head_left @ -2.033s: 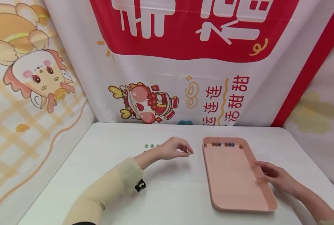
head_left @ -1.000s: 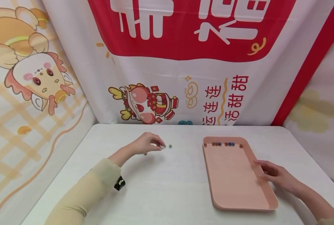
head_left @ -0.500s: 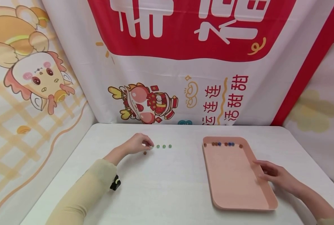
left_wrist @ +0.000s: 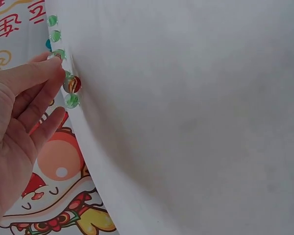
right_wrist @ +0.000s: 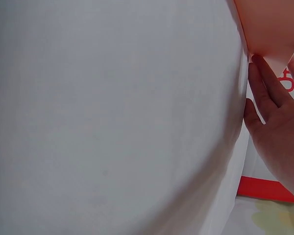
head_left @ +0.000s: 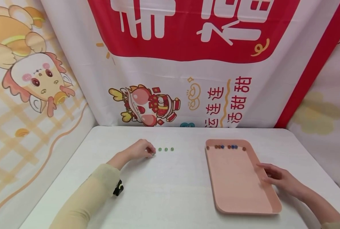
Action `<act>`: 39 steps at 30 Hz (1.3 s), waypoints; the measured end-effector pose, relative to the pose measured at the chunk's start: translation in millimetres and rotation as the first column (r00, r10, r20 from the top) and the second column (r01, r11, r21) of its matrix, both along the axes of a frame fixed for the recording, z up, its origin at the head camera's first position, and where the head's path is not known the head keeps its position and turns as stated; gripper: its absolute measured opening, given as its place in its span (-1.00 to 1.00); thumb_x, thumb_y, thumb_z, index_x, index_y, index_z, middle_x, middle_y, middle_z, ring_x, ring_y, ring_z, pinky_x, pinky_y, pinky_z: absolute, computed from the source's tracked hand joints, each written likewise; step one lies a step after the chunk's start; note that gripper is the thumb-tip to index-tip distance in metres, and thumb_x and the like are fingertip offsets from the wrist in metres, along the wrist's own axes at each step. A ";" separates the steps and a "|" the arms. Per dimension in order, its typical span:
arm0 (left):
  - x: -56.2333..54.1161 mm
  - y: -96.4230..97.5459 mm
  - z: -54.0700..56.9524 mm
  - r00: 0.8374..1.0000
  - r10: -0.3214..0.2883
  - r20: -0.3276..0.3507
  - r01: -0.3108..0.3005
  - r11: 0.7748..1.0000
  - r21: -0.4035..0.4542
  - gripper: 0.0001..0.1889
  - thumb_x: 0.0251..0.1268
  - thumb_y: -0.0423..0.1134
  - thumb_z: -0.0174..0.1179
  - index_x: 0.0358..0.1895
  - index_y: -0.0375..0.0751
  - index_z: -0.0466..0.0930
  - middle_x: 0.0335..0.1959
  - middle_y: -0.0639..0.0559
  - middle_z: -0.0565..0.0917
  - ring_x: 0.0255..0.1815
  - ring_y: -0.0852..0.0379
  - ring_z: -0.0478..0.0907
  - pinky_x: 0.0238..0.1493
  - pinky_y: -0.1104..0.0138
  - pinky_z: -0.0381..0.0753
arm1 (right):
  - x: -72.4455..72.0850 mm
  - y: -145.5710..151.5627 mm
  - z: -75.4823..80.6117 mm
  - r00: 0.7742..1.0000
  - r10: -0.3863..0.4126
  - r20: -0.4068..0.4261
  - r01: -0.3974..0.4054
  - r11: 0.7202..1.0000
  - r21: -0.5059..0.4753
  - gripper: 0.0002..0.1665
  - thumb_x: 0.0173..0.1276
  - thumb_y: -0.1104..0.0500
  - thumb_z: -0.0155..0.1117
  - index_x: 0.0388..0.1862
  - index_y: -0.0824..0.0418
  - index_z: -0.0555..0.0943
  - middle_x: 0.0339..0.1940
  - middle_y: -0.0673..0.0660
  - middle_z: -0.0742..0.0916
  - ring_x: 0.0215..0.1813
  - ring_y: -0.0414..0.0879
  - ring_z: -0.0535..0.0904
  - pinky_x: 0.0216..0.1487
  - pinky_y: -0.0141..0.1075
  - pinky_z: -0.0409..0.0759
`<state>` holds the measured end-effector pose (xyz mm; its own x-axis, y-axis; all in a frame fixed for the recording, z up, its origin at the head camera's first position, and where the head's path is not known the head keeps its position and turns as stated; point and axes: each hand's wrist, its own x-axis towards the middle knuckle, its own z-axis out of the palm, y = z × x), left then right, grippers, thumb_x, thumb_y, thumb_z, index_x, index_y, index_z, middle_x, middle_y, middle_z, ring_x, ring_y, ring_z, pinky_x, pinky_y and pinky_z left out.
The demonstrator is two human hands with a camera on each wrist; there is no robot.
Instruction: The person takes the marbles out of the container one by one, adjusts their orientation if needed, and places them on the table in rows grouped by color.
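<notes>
Red-and-white banner cloth [head_left: 187,47] hangs behind a white table [head_left: 170,197], and toward the table's far edge the person's left hand [head_left: 139,150] pinches a small marble [head_left: 153,154] at its fingertips, just beside a row of green marbles [head_left: 166,149]. Toward the right edge, the right hand [head_left: 284,180] grips the right rim of a pink tray [head_left: 235,184], with brown and blue marbles [head_left: 229,147] lined along the tray's far edge.

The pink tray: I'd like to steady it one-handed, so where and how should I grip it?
Probably midway along its right wall, coming from the right with a pinch: that long wall of the pink tray stands up from the floor, and the marbles inside sit along the far end. The right hand holds it there.
</notes>
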<state>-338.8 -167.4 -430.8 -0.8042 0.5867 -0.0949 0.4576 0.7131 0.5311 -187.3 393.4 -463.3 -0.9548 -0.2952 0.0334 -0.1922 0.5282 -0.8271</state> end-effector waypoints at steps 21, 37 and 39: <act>2.4 1.2 -1.9 0.999 -0.038 0.002 0.038 0.999 -0.024 -0.84 0.15 -0.47 0.33 -0.29 -0.12 0.73 -0.34 0.17 0.66 -0.29 0.16 0.49 -0.12 0.26 0.53 | 0.5 0.5 -1.6 1.000 0.004 -0.031 -0.003 1.000 0.023 -0.39 0.36 0.21 0.29 0.34 0.38 0.39 0.14 -0.32 0.52 0.05 -0.55 0.43 -0.05 -0.55 0.48; 2.8 1.6 -2.1 1.000 -0.025 0.012 0.025 0.999 -0.022 -0.84 0.16 -0.49 0.32 -0.29 -0.12 0.71 -0.33 0.15 0.66 -0.30 0.16 0.49 -0.12 0.27 0.54 | 0.8 0.8 -0.5 0.999 0.007 -0.031 -0.007 1.000 0.021 -0.39 0.37 0.21 0.28 0.34 0.38 0.38 0.15 -0.27 0.53 0.06 -0.55 0.43 -0.04 -0.54 0.48; 2.6 0.9 -1.8 0.999 -0.029 0.016 0.029 0.999 -0.020 -0.84 0.16 -0.48 0.32 -0.28 -0.13 0.71 -0.33 0.15 0.66 -0.30 0.16 0.50 -0.13 0.27 0.54 | 1.0 0.7 -0.9 1.000 0.007 -0.031 -0.006 1.000 0.020 -0.39 0.37 0.21 0.28 0.34 0.38 0.38 0.15 -0.27 0.53 0.06 -0.55 0.43 -0.04 -0.55 0.47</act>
